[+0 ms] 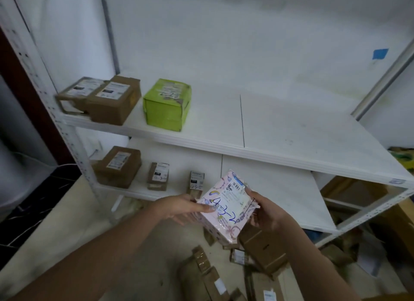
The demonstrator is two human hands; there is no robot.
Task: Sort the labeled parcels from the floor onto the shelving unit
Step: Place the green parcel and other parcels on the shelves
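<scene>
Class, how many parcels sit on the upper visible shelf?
3 on the upper shelf: first brown box at its left end, second brown box against it, green box to their right. None seem hidden.

**Pink parcel** (pixel 226 211): flat, patterned wrap, white barcode label, blue handwritten mark beginning "4-3". Held tilted, label up, between the left hand (pixel 179 207) and the right hand (pixel 266 211), in front of the lower board.

**Shelving unit** (pixel 291 143): white, two boards seen.
- Upper board: two labeled brown cartons (pixel 112 99) set touching at the left end, with a green carton (pixel 168 105) just beside them.
- Lower board: one large brown carton (pixel 121 166) and two small upright cartons (pixel 158 176), spaced apart.

**Floor cartons** (pixel 262 249): brown, heaped below the hands.
</scene>
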